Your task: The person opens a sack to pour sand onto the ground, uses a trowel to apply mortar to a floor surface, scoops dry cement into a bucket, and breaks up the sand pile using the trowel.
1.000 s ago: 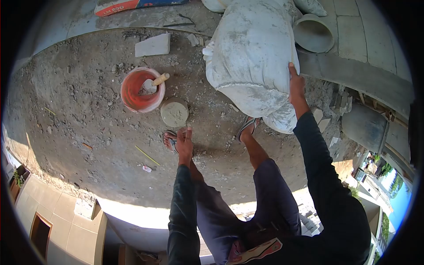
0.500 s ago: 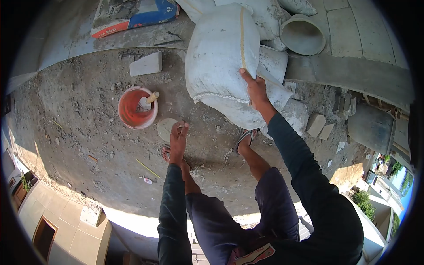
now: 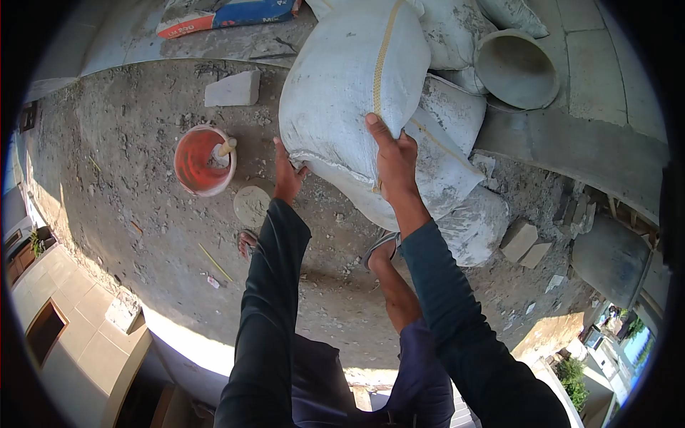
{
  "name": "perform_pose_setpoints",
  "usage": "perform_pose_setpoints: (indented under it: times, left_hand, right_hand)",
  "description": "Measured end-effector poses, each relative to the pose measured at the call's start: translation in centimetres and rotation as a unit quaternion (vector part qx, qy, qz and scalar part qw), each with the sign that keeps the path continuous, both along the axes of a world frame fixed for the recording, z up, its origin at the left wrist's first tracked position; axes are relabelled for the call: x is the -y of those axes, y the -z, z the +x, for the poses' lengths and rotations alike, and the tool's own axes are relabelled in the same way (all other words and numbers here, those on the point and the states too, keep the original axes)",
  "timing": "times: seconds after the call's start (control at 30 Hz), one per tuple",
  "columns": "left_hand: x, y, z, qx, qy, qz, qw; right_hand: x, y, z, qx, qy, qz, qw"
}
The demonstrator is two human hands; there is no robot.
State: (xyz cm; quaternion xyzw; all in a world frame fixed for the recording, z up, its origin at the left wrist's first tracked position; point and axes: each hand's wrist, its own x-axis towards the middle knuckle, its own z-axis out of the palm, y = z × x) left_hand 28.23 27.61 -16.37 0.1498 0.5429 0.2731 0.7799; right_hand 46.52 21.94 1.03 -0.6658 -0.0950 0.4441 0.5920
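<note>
In the head view, your right hand [image 3: 396, 160] is closed on the white woven sack [image 3: 342, 78], thumb lying along its yellow stitched strip and fingers wrapped over the right side. Your left hand [image 3: 289, 175] is at the sack's lower left corner, fingers stretched up along the edge and thumb apart from them; you cannot tell from here whether it grips or only touches. The sack sits in front of you at upper centre, leaning against other filled white sacks [image 3: 453, 32] behind and to its right. A round grey basin [image 3: 517, 69] stands just beside those. Left of your left hand is an orange bucket [image 3: 191, 162] with a wooden-handled tool [image 3: 227, 147] in it, and near that a round grey slab [image 3: 253, 206] on the dirt ground [image 3: 143, 178]. A pale block [image 3: 232, 88] lies beyond the bucket.
</note>
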Motion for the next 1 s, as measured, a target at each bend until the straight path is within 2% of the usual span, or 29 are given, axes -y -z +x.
perform_pose_setpoints:
  times: [0.1,0.2,0.3,0.33,0.37,0.43,0.5,0.6,0.63,0.7,0.77,0.87,0.93,0.97,1.0]
  left_hand:
    - [-0.7,3.0,-0.3,0.003,-0.018,0.016,1.0]
    - [-1.0,4.7,-0.7,-0.027,0.031,-0.014,0.999]
    - [-0.1,5.7,-0.4,-0.046,-0.012,-0.008,0.999]
    - [0.7,6.5,-2.1,-0.003,0.047,0.022,0.999]
    - [1.7,7.1,-3.3,0.0,0.039,0.018,0.999]
    - [4.0,2.4,-6.3,-0.045,0.036,-0.046,0.997]
    - [6.6,0.7,-11.7,-0.1,0.059,-0.045,0.992]
    - [10.7,-0.9,-22.3,-0.154,0.061,-0.073,0.983]
    - [13.0,0.7,-26.4,-0.142,0.048,-0.096,0.984]
    - [15.0,-3.1,-32.7,-0.2,0.04,-0.138,0.969]
    - [17.8,-4.0,-39.0,-0.238,0.069,-0.179,0.952]
    - [19.9,-6.0,-46.2,-0.285,0.101,-0.233,0.924]
    - [19.2,-7.5,-49.0,-0.289,0.115,-0.229,0.922]
    - [18.4,-8.1,-50.0,-0.291,0.126,-0.226,0.921]
    - [17.4,-8.4,-50.7,-0.301,0.131,-0.213,0.92]
  right_hand:
    - [0.0,0.4,0.0,0.005,-0.004,0.003,1.0]
    - [-0.3,0.1,0.0,0.033,-0.004,-0.032,0.999]
    - [-0.2,0.6,0.4,0.042,-0.004,-0.029,0.999]
    - [-0.2,1.0,0.8,0.056,-0.008,-0.038,0.998]
    - [-0.2,1.3,0.9,0.069,-0.013,-0.044,0.997]
    - [-0.8,0.5,0.1,0.05,-0.001,-0.054,0.997]
    - [-1.1,-0.1,-0.6,0.032,0.019,-0.065,0.997]
    - [-2.0,0.1,-1.7,0.123,0.019,-0.13,0.984]
    - [-2.4,-0.1,-2.6,0.13,0.022,-0.13,0.983]
    - [-3.6,-0.3,-3.9,0.222,0.021,-0.21,0.952]
    - [-5.0,0.2,-5.8,0.237,0.033,-0.218,0.946]
    - [-7.5,2.4,-9.4,0.301,-0.021,-0.212,0.93]
    - [-9.1,4.0,-12.3,0.311,-0.051,-0.199,0.928]
    - [-10.4,4.3,-13.5,0.283,-0.085,-0.278,0.914]
    - [-11.5,5.8,-15.0,0.31,-0.104,-0.284,0.901]
